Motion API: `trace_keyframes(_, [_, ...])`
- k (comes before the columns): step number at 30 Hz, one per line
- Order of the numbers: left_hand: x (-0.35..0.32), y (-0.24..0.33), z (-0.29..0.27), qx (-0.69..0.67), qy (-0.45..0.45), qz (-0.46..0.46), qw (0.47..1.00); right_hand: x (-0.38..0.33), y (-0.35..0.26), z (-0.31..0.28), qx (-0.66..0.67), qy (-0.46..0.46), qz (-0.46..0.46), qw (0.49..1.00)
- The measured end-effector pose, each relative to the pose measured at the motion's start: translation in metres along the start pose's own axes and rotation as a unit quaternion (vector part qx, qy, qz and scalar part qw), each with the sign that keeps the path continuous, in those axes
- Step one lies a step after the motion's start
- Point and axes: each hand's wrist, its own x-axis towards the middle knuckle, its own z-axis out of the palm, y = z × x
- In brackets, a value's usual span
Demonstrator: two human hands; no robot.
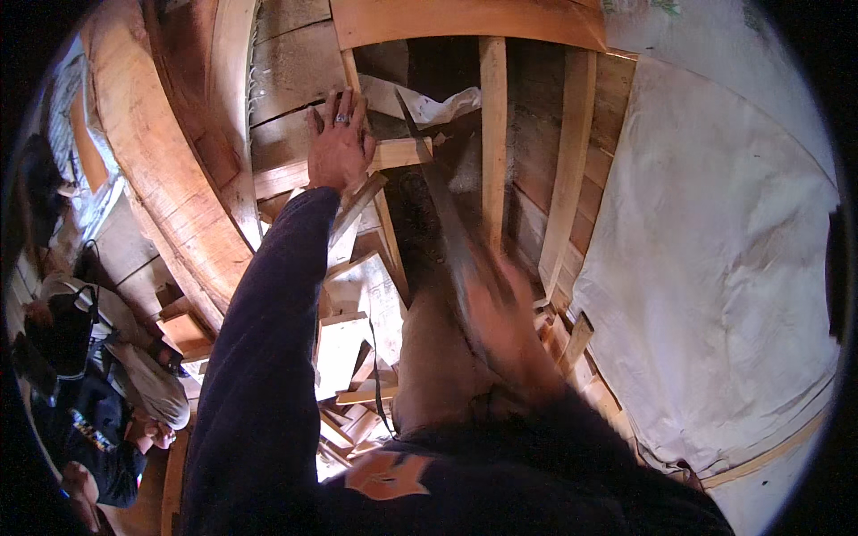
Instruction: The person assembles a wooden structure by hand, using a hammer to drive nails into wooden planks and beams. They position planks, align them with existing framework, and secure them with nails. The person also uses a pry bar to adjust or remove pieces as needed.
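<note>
A narrow wooden strip (402,154) lies crosswise over other timbers in front of me. My left hand (340,143) lies on it from above, fingers stretched out and apart past its far side. Close to the strip's right end, a handsaw (438,192) stands with its blade slanting away from me, its tip far and to the left. Its edge meets or nearly meets the wood there. My right hand (500,308), smeared by motion, is closed round the saw's handle, which the fingers hide. Below the strip, my trousered leg (433,357) shows between the arms.
Upright wooden slats (492,134) and a thick curved beam (170,170) frame the space. A whitish sheet (706,268) hangs at the right. Wood offcuts (357,420) litter the floor below. Another person (98,366) is at the lower left.
</note>
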Motion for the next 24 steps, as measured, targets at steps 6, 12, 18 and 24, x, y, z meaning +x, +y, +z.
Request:
trace_keyframes(6, [0.003, -0.013, 0.005, -0.031, 0.011, 0.002, 0.999, 0.021, 0.03, 0.029, 0.284, 0.019, 0.11, 0.952])
trace_keyframes(12, [0.002, -0.012, 0.0, -0.011, 0.047, 0.006, 0.999, 0.031, -0.022, 0.01, 0.085, -0.04, 0.131, 0.987])
trace_keyframes(18, [0.004, -0.012, 0.018, -0.028, 0.026, -0.009, 0.999, 0.011, -0.023, 0.01, -0.006, -0.021, -0.009, 1.0])
trace_keyframes(24, [0.012, -0.001, 0.009, -0.037, 0.05, 0.009, 0.998, 0.064, -0.035, 0.007, 0.018, -0.054, 0.079, 0.995])
